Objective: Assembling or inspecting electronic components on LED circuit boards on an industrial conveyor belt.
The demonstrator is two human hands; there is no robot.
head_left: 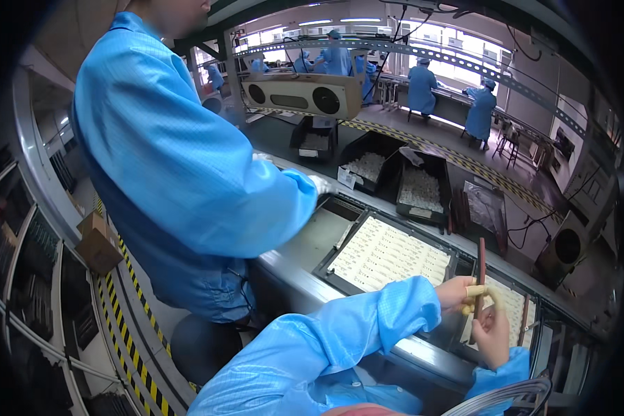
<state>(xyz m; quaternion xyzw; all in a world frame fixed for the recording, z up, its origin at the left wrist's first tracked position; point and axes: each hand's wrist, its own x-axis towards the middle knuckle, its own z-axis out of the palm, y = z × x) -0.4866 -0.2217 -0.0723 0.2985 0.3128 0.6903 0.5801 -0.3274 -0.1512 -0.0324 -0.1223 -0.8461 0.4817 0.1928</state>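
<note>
A narrow reddish-brown strip (482, 260) stands nearly upright between my hands, above the right end of the work line. My left hand (454, 293) pinches it from the left, with yellow covers on the fingertips. Lower down, my right hand (494, 335) is closed around the same strip, a yellow cover showing on a raised finger. Beneath them lies a dark-framed white panel (513, 303), partly hidden by my hands. Another brown strip (524, 320) lies across that panel. Left of my hands is a larger white panel (388, 255) with rows of small dark marks, in a black frame.
A co-worker in a blue smock (166, 152) stands at my left, a gloved hand (321, 184) at the line. Black bins (423, 184) of small pale parts stand beyond the panels. A beige box with two round dark openings (305, 97) sits further back. Cables (506, 395) cross the lower right.
</note>
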